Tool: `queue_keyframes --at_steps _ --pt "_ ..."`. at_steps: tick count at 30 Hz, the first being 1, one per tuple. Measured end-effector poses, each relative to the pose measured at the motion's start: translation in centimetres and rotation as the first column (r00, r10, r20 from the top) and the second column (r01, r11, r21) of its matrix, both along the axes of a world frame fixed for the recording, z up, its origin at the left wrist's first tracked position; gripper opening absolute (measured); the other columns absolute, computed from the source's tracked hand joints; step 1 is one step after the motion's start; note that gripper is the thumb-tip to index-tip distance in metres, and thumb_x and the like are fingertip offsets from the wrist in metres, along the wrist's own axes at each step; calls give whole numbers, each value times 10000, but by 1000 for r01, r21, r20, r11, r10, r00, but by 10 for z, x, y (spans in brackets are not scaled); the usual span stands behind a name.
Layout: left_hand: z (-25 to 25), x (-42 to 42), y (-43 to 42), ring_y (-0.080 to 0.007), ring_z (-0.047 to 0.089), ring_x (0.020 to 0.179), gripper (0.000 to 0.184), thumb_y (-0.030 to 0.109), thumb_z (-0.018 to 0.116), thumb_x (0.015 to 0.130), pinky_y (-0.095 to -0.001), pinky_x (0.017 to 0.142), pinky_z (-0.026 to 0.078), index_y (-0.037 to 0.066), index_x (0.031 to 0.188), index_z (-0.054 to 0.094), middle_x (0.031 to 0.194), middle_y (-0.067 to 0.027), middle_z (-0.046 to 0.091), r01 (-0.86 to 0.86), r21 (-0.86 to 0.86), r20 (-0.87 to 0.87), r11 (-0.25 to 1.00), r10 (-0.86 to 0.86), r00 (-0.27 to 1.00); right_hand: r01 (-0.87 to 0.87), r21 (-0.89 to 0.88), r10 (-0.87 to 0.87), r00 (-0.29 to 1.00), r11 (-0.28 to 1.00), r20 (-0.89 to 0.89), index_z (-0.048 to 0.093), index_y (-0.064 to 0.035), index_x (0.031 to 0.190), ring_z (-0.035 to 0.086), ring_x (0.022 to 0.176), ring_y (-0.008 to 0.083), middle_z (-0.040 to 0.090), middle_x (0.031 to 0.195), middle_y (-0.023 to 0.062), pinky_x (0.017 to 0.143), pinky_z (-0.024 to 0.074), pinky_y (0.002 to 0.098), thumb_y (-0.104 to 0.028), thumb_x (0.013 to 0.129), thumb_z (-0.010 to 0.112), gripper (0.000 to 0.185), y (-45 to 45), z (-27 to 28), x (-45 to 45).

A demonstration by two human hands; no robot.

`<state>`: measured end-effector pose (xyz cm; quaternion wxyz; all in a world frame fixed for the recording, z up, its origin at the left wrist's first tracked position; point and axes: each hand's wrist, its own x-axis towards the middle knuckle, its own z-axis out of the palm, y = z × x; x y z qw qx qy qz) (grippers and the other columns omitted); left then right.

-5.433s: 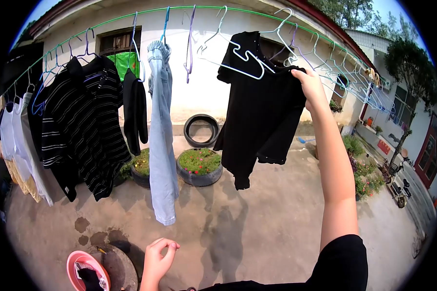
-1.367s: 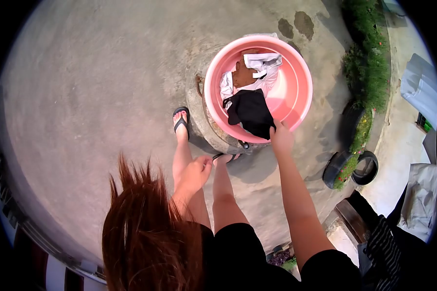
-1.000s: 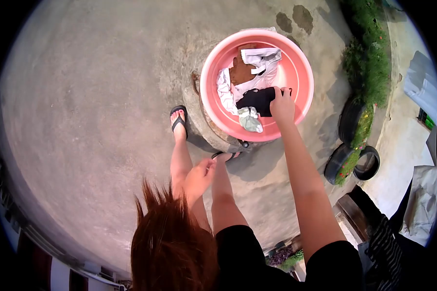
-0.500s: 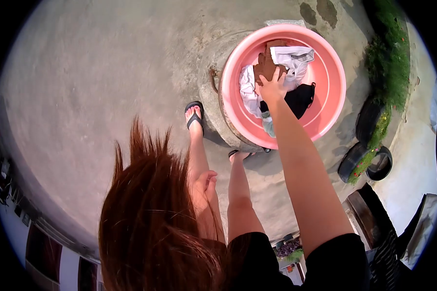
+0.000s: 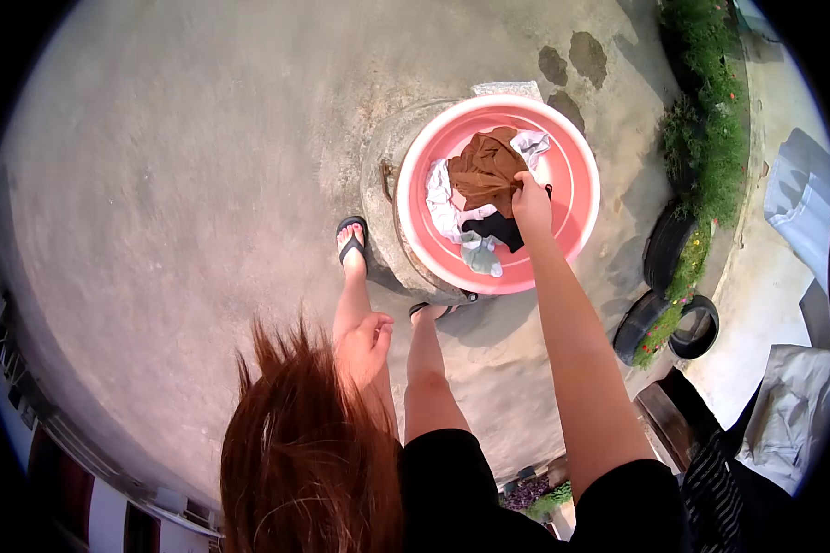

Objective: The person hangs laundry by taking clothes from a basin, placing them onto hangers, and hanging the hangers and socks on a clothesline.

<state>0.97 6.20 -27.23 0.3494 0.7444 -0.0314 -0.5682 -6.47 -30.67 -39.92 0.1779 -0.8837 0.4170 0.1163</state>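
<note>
A brown garment (image 5: 486,170) lies bunched in a pink basin (image 5: 576,221). My right hand (image 5: 531,205) reaches into the basin and pinches the garment's right edge. Below it is a black garment (image 5: 495,230), partly behind my wrist. White cloth (image 5: 441,198) lies along the basin's left side, a grey-green piece (image 5: 480,256) at the near side, and another white garment (image 5: 531,144) shows behind the brown one. Beside my leg, my left hand (image 5: 367,346) holds nothing, its fingers loosely bent and partly apart.
The basin stands on a round concrete base (image 5: 381,175) on a concrete floor. Tyre planters (image 5: 670,251) with flowers line the right side, and an empty tyre (image 5: 694,328) lies near them. Hair (image 5: 309,442) hangs across the lower view.
My right hand has gone from lying spread on the clothes to gripping the brown garment, which now covers much of the white garment. My left hand stays by my leg. The view has shifted.
</note>
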Motion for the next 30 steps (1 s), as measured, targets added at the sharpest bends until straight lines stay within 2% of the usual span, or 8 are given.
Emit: queue_keyframes --at_steps 7,11,12,16,19,24,27,30 --pt "55 15 -6 -197 631 830 221 121 493 920 -309 772 487 -15 1061 596 904 -130 644 50 -114 50 992 -44 998 197 37 -195 890 980 413 642 -97 1093 635 790 349 646 914 206 714 496 392 6 847 482 311 23 132 -24" --pt "64 21 2 -162 618 806 217 143 493 932 -301 746 492 -3 1060 588 866 -93 639 26 -225 75 974 -10 997 313 172 -351 714 934 606 662 -58 1054 637 844 199 670 938 125 790 477 286 44 878 463 285 42 221 -32" --pt "64 23 3 -166 617 776 220 150 491 932 -298 725 495 -3 1060 586 851 -97 637 -17 -248 40 969 28 999 290 199 -348 686 936 638 661 -26 1052 589 835 103 654 951 24 757 459 227 56 895 464 265 46 245 -33" --pt "78 32 -9 -171 609 726 239 184 479 944 -294 683 500 14 1088 564 863 -92 628 -168 -314 -118 935 137 984 318 137 -320 643 938 696 679 -14 975 535 817 45 634 952 -2 725 438 190 49 889 497 211 74 350 -30" --pt "105 46 -33 -158 600 782 282 263 463 962 -293 683 496 46 1124 541 937 -80 614 -200 -271 -258 942 129 957 315 137 -311 607 939 731 664 9 925 607 932 152 662 999 95 844 456 258 64 870 492 188 97 424 -36" --pt "167 48 -80 -171 604 911 367 322 442 973 -316 785 515 76 1242 484 1080 -79 592 -289 -377 -531 880 51 846 274 153 -271 471 950 840 651 33 915 587 896 133 643 1019 96 801 450 236 69 880 520 140 146 514 -79" --pt "158 19 -101 -200 591 1015 436 368 434 977 -358 870 516 62 1288 450 1166 -84 574 -431 -365 -754 825 9 656 279 170 -273 388 945 880 657 32 913 592 913 149 646 1016 107 819 444 244 68 882 530 136 179 545 -107" --pt "188 -1 -106 -237 552 1135 451 350 449 973 -435 921 503 77 1329 409 1268 -96 530 -400 -455 -792 796 -155 591 377 208 -369 428 902 825 655 38 966 581 921 137 642 1008 99 827 428 228 78 881 509 174 214 564 -137"
